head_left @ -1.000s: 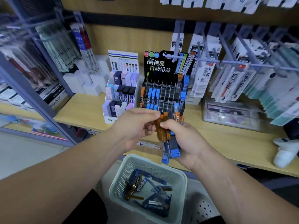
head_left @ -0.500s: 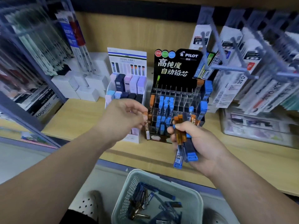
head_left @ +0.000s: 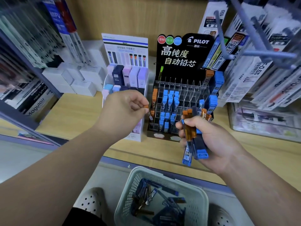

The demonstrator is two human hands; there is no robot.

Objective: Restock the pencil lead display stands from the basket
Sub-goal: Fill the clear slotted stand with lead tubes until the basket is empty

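The left hand (head_left: 123, 108) has moved away from the right hand (head_left: 211, 139) to the left side of the black display stand with clear slots (head_left: 180, 62). It pinches one small orange-capped lead tube (head_left: 148, 110). The right hand's fingers wrap round a bunch of orange and blue lead tubes (head_left: 189, 129). More tubes lie in the pale green plastic basket (head_left: 128, 190), near.

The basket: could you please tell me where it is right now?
Head view, bottom centre: the basket sits below the shelf edge, between two white shoes, roughly under the right hand.
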